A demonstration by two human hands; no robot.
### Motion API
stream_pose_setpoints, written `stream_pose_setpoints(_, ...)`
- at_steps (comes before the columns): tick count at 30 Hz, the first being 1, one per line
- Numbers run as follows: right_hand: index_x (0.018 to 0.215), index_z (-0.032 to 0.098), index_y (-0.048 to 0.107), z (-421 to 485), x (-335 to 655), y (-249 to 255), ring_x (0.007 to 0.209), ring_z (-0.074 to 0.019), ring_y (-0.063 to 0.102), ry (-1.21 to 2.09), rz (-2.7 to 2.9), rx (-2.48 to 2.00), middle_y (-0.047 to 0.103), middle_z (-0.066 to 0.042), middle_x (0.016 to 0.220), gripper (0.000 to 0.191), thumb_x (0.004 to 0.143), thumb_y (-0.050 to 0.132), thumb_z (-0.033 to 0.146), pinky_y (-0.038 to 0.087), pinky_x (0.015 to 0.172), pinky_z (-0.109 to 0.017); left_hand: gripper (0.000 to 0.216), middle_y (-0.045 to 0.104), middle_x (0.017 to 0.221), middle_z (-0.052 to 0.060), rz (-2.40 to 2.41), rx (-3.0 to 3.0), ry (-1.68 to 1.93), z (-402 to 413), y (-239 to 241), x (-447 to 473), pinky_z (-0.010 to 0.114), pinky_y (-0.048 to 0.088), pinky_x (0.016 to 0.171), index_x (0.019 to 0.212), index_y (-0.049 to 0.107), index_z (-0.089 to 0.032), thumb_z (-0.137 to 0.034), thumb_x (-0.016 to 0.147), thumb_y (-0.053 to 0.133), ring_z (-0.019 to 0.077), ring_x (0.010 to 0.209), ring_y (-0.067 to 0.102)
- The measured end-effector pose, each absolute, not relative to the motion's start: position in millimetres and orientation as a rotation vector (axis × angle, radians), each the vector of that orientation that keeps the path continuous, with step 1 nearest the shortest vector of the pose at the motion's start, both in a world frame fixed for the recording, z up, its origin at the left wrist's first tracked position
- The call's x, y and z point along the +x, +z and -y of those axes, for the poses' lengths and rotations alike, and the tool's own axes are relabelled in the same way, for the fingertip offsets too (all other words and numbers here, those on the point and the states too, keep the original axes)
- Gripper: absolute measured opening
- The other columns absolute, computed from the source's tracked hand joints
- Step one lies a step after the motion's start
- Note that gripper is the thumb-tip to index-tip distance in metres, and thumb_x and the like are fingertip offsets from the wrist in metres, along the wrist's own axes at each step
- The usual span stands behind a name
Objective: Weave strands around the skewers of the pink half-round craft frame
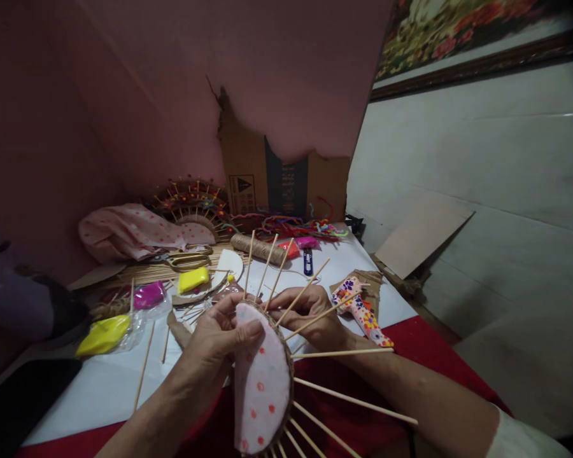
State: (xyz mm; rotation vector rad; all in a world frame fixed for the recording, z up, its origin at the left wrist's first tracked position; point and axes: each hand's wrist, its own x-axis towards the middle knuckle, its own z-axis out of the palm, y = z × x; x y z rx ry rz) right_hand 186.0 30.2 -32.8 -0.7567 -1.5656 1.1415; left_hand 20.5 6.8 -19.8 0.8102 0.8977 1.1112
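Holding the disc (261, 388) upright close in, the left hand (217, 340) has its fingers clamped on the rim, thumb on the dotted cloth, so the sticks (344, 352) fan clear of the surface (105, 388). The right hand (310, 312) reaches among them behind; whether its fingers pinch one I cannot tell. Farther left, a clear bag (104, 334) holds yellow clay.

Left hand (217, 340) clamps the pink red-dotted fabric disc (260, 388) from its left, thumb on its face; right hand (310, 315) curls at its upper-right rim.
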Motion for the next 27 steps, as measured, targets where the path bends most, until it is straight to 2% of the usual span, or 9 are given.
stream_pose_setpoints(4,0.076,0.013,0.071,-31.9,185.4,-33.6,0.062,-0.0141,0.061,1.136,1.570,-0.741,0.069,-0.006,0.072,0.014,0.069,0.065,0.024,0.049,0.059,-0.025,0.038,0.062,0.062,-0.003,-0.915,0.825,1.127,-3.0,-14.9,22.6,0.020,0.042,0.049,0.081,0.056,-0.018,-0.018,0.052,0.080,0.0100,0.049,0.057)
stream_pose_setpoints(12,0.075,0.014,0.069,-33.3,181.0,-33.0,0.056,-0.0126,0.059,1.126,1.426,-0.787,0.066,-0.004,0.065,0.017,0.070,0.067,0.030,0.048,0.053,-0.023,0.035,0.065,0.062,-0.002,-0.904,0.879,1.109,-2.0,-15.7,23.1,0.022,0.044,0.052,0.082,0.058,-0.018,-0.020,0.053,0.080,0.0114,0.053,0.058)
stream_pose_setpoints(21,0.075,0.015,0.070,-30.5,185.5,-24.6,0.062,-0.0151,0.063,1.109,1.426,-0.744,0.068,-0.005,0.068,0.023,0.068,0.069,0.038,0.052,0.057,-0.025,0.030,0.065,0.059,-0.002,-0.853,0.876,1.116,1.8,-13.7,26.4,0.022,0.045,0.051,0.076,0.060,-0.017,-0.016,0.053,0.080,0.0099,0.050,0.057)
stream_pose_setpoints(27,0.074,0.017,0.070,-25.4,189.0,-18.2,0.065,-0.0164,0.064,1.096,1.482,-0.722,0.070,-0.006,0.071,0.018,0.069,0.069,0.035,0.053,0.059,-0.026,0.031,0.067,0.061,0.000,-0.819,0.849,1.098,3.6,-11.7,24.8,0.023,0.047,0.050,0.078,0.060,-0.019,-0.015,0.054,0.079,0.0117,0.051,0.059)
